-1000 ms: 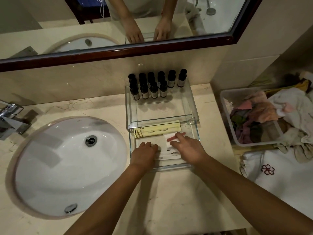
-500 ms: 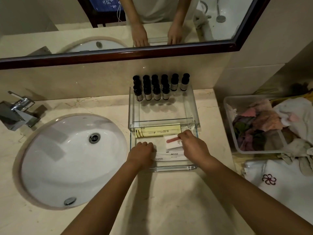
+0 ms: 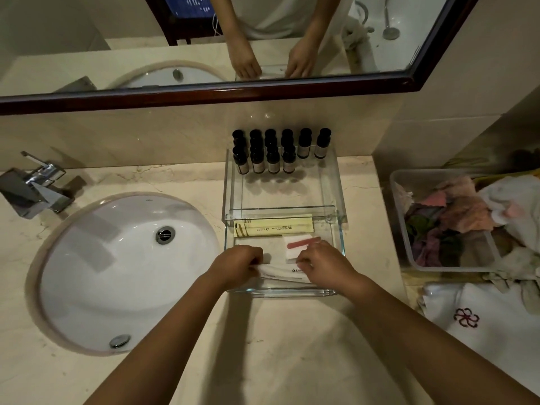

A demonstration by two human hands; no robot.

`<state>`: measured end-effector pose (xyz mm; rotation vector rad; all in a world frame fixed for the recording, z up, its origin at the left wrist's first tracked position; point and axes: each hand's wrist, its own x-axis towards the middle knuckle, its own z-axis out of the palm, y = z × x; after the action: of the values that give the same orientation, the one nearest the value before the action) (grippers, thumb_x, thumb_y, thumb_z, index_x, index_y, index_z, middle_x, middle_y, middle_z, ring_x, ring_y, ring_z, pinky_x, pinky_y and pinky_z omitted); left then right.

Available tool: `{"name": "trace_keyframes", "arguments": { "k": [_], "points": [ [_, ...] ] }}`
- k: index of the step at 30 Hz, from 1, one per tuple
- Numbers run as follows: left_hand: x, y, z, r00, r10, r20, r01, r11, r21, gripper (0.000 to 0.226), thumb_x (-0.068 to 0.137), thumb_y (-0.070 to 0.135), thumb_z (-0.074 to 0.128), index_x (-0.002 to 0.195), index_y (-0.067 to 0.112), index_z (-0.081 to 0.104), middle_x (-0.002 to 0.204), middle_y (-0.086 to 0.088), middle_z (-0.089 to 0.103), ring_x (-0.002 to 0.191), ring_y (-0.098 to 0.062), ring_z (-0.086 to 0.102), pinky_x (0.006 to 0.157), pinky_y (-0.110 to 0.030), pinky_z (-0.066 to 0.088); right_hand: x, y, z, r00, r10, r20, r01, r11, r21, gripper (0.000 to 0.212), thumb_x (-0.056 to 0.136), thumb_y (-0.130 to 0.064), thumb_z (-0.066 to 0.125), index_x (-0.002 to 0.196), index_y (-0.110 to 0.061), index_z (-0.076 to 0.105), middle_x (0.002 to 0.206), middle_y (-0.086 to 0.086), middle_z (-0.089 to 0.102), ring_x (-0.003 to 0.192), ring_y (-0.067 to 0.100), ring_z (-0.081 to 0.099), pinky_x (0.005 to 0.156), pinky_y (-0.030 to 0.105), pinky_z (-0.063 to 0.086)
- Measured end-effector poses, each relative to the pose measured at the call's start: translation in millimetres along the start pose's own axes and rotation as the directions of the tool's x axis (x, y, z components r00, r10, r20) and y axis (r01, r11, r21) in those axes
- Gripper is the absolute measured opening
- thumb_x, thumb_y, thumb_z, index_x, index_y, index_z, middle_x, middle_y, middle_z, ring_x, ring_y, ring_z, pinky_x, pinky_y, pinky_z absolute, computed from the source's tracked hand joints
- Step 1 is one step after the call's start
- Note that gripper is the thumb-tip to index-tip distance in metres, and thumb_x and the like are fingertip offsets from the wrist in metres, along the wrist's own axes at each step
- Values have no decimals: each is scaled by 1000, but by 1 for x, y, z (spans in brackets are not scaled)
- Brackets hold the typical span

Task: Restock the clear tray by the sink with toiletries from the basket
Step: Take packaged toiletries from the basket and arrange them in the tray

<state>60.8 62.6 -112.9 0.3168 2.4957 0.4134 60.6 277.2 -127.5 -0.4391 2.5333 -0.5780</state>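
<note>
Both white packet [image 3: 282,271] ends pinched by left hand [image 3: 237,266], right hand [image 3: 325,265] fingers [image 3: 304,263].

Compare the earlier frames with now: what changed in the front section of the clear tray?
The left hand and right hand, earlier resting on the flat packets, took hold of the long white sachet by its ends and lifted it toward the clear tray's near wall. The nail file packet, yellow packet, bottles and bin of cloths stayed put.

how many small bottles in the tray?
10 bottles: six in a back row at the far wall of the clear tray, four in front, toward the left. More may hide between the rows.
</note>
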Motion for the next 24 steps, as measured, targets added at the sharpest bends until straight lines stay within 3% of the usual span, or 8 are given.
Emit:
{"name": "trace_keyframes", "arguments": {
  "k": [3, 8, 11, 13, 14, 16, 19, 24],
  "points": [
    [2, -3, 0, 1000, -20, -14, 19, 997, -72, 13, 83, 12, 63, 96, 10, 63, 96, -3, 63, 85, -18, 52, 69, -25, 37, 2, -1, -1, 996, 24, 90, -21, 999, -28, 22, 92, -27, 53, 100, -17, 71, 107, -1, 70, 104, 21, 59, 80, 24, 40],
    [8, 3, 10, 1000, -20, 5, 21, 990, -138, 18, 87, 15, 59, 104, 10, 63, 109, -7, 65, 97, -22, 59, 77, -27, 44, 8, 2, -8, 998, 16, 54, -13, 999, -52, 21, 91, -11, 52, 74, -16, 63, 134, -20, 53, 114, 10, 54, 90, 22, 36],
    [12, 5, 8, 999, -8, -31, 5, 994, -111, 17, 90, 15, 55, 106, 10, 62, 109, -6, 64, 100, -25, 59, 75, -28, 43, 11, 5, -8, 999, 18, 42, -17, 1000, -17, 39, 91, -6, 48, 60, -30, 44, 128, -22, 57, 91, 6, 60, 77, 18, 36],
    [16, 2, 2, 997, -2, -78, -7, 994, -113, 13, 91, 14, 53, 101, 10, 61, 104, -8, 64, 95, -26, 59, 76, -33, 46, 13, 8, -10, 999, 28, -40, -27, 999, 26, 27, 94, -11, 45, 73, -22, 57, 117, -15, 65, 78, 6, 60, 68, 18, 38],
    [18, 0, -2, 994, -7, -114, -6, 994, -114, 12, 91, 13, 52, 100, 9, 60, 102, -8, 64, 93, -26, 59, 76, -34, 47, 14, 9, -12, 993, 53, -107, -52, 999, 13, 22, 96, -14, 43, 86, -15, 63, 111, -5, 68, 83, 14, 61, 71, 23, 40],
    [23, -5, -7, 980, -36, -198, 11, 992, -123, 13, 91, 11, 50, 101, 8, 59, 102, -9, 64, 92, -27, 59, 75, -36, 48, 19, 10, -14, 972, 116, -205, -129, 990, -52, 25, 97, -22, 42, 106, -12, 63, 110, 7, 66, 101, 28, 56, 85, 32, 37],
    [32, -9, -8, 952, -72, -297, 35, 991, -131, 15, 91, 12, 51, 103, 11, 59, 101, -8, 65, 89, -26, 59, 73, -35, 49, 24, 10, -12, 957, 137, -256, -159, 985, -65, 35, 93, -30, 47, 126, -18, 54, 125, 4, 58, 117, 27, 47, 101, 33, 28],
    [38, -5, 3, 952, -28, -304, 10, 998, -60, 18, 92, 14, 50, 105, 14, 63, 105, -6, 66, 93, -24, 60, 68, -26, 41, 24, 8, -4, 967, 109, -231, -142, 982, -128, 30, 88, -27, 51, 116, -19, 58, 115, 1, 64, 110, 25, 51, 95, 32, 30]
  ]
}}
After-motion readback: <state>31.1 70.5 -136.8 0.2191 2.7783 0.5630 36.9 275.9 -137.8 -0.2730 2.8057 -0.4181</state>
